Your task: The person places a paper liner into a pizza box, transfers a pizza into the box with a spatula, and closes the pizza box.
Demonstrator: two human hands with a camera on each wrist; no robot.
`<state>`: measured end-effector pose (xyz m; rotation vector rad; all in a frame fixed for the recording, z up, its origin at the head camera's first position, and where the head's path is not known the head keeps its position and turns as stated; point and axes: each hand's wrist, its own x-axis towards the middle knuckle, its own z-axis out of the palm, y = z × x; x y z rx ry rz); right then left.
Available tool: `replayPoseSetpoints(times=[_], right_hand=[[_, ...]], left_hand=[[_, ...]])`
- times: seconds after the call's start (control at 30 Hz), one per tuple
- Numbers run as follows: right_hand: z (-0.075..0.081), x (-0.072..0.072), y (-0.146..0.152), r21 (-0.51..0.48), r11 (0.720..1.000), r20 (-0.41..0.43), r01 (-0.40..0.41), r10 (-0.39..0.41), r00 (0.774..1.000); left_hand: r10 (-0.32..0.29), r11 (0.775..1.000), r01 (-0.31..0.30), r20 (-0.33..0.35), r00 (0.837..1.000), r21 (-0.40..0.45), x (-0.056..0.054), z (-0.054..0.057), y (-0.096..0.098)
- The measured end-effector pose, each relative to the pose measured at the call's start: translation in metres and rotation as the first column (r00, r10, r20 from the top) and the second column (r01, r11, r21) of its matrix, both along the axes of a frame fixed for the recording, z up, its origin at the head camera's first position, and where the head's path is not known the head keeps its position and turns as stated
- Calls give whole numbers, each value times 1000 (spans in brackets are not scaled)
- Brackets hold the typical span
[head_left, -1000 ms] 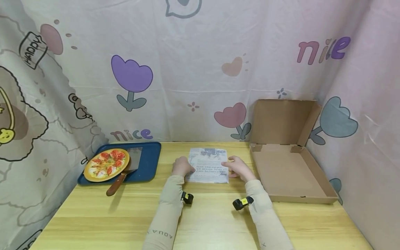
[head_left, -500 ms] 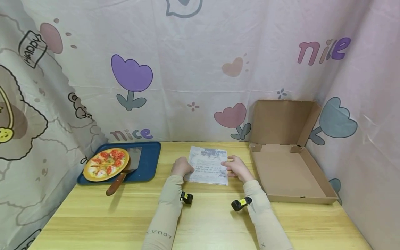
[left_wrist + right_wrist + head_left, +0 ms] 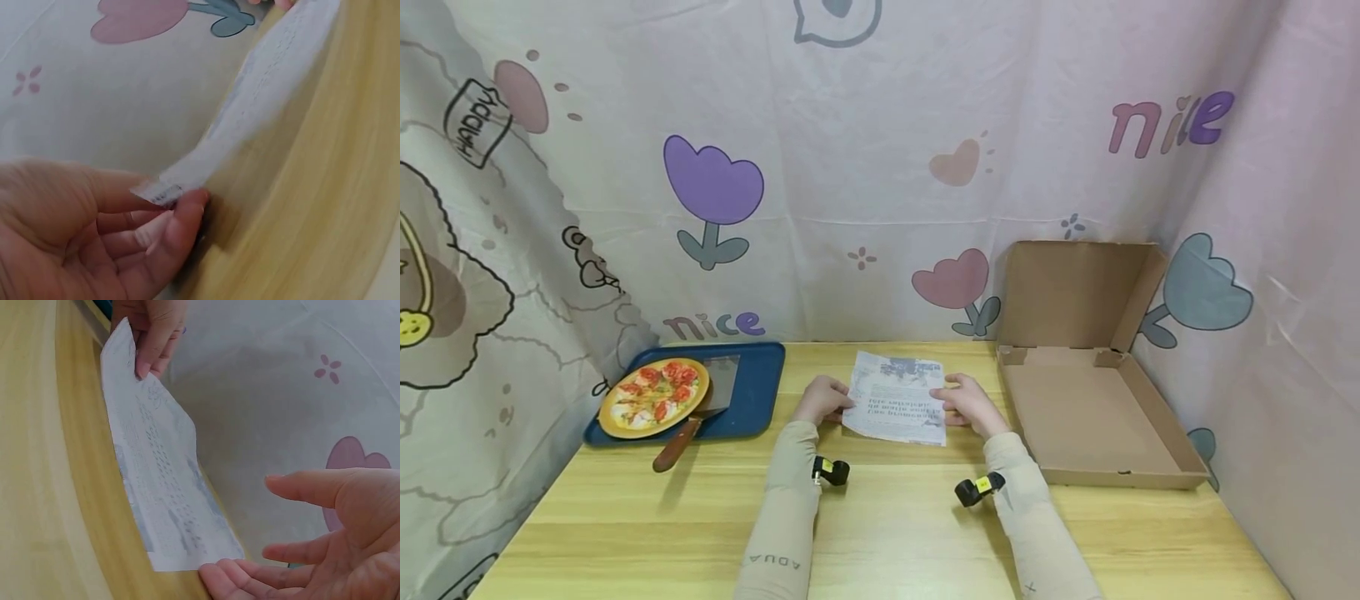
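Observation:
A printed sheet of paper (image 3: 897,398) lies near the table's far edge, between the two hands, its left side lifted. My left hand (image 3: 822,400) pinches that left edge between thumb and fingers; in the left wrist view the paper's corner (image 3: 164,190) pokes out above the fingertips. On the opposite side my right hand (image 3: 972,403) has its fingers spread. The right wrist view shows its fingertips (image 3: 215,575) right at the paper's edge, while its thumb (image 3: 300,486) stays apart from the sheet.
At the left a blue tray (image 3: 757,392) bears a pizza (image 3: 655,397) on a yellow plate and a pizza server (image 3: 676,446), whose wooden handle juts over the tray's front edge. An open cardboard box (image 3: 1093,417) stands at the right, its lid up against the patterned curtain (image 3: 850,167).
My left hand has shifted left to the paper's edge and lifted that side. The sheet has turned slightly, while the right hand has stayed nearly in place.

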<state>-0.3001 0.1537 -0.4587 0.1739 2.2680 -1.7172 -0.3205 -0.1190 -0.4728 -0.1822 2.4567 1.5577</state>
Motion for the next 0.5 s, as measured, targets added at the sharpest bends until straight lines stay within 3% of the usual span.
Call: replayPoseSetpoints(times=[0.13, 0.3, 0.5], right_hand=[[5, 1, 2, 0, 1000, -26, -8, 8, 1000], [16, 3, 7, -47, 999, -65, -24, 21, 998], [36, 8, 29, -92, 992, -115, -88, 77, 990]], left_hand=[[-11, 994, 9, 21, 1000, 109, -5, -7, -10], [-16, 966, 6, 37, 999, 257, -8, -12, -23], [-18, 936, -1, 51, 999, 353, -8, -14, -32]])
